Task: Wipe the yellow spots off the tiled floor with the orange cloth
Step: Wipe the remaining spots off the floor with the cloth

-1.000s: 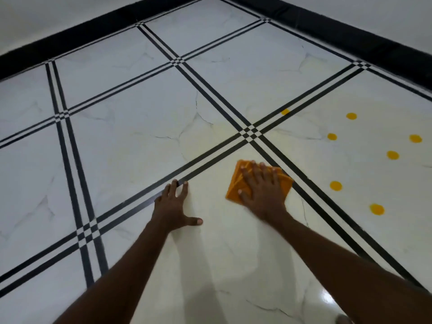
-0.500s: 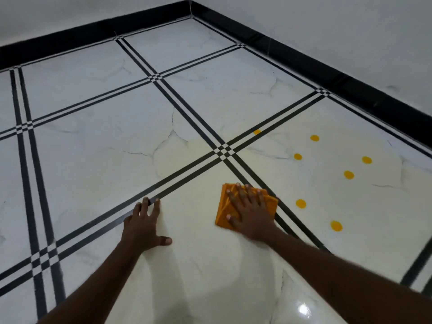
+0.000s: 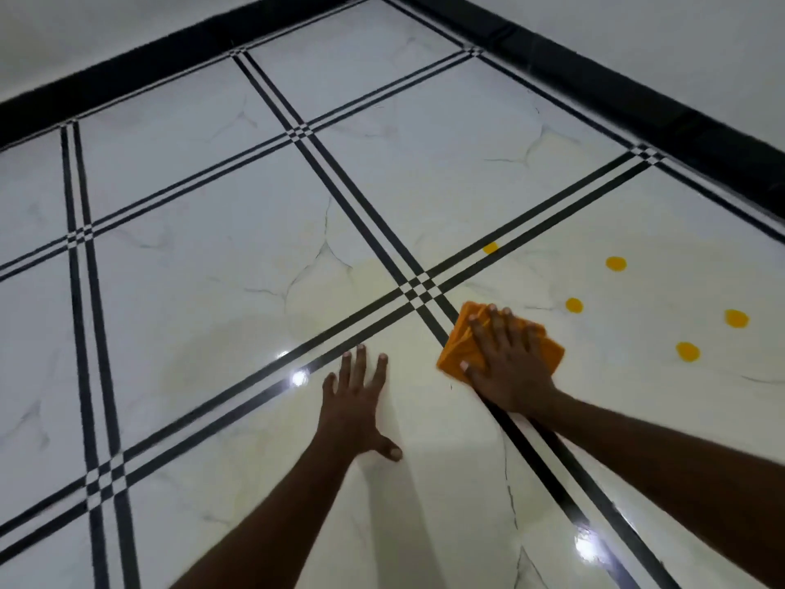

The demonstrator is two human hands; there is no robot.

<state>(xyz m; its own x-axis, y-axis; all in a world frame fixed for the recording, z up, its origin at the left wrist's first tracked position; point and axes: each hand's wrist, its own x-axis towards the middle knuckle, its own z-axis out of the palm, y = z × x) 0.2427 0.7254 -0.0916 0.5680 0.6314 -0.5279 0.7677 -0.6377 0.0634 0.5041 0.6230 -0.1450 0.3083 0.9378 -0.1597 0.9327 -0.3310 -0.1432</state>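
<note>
Head view, right hand flat on orange cloth, left hand splayed on tiled floor, no writing.

Folded orange cloth flat on your glossy white tiled floor, five round yellow spots off to its right.

You've got the cloth lying across the double black grout stripe just below the checkered crossing. The spots sit clear of it: one on the stripe, one nearest the cloth, one farther up, one lower right, one far right.
</note>
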